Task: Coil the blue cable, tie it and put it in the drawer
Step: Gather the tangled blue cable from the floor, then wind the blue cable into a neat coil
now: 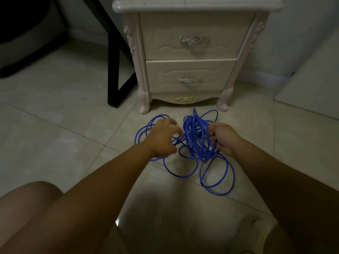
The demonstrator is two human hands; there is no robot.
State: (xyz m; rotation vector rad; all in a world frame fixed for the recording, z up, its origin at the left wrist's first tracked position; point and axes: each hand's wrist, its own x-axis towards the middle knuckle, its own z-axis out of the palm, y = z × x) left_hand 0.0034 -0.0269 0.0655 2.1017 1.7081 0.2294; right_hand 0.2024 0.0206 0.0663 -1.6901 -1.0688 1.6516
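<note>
A long blue cable [194,132] lies partly tangled on the tiled floor in front of a cream bedside cabinet. My right hand [224,138] grips a bundle of its loops, held upright just above the floor. My left hand [163,137] hovers over the loose loops on the left, fingers spread and blurred, and I cannot tell whether it touches a strand. More loops trail on the floor toward me. The cabinet's upper drawer [194,36] and lower drawer [189,76] are both closed, each with a silver handle.
A black table leg [112,70] stands left of the cabinet. A pale wall panel [311,79] lies to the right. My bare knees show at the bottom left [27,208] and bottom right. Tiled floor surrounds the cable.
</note>
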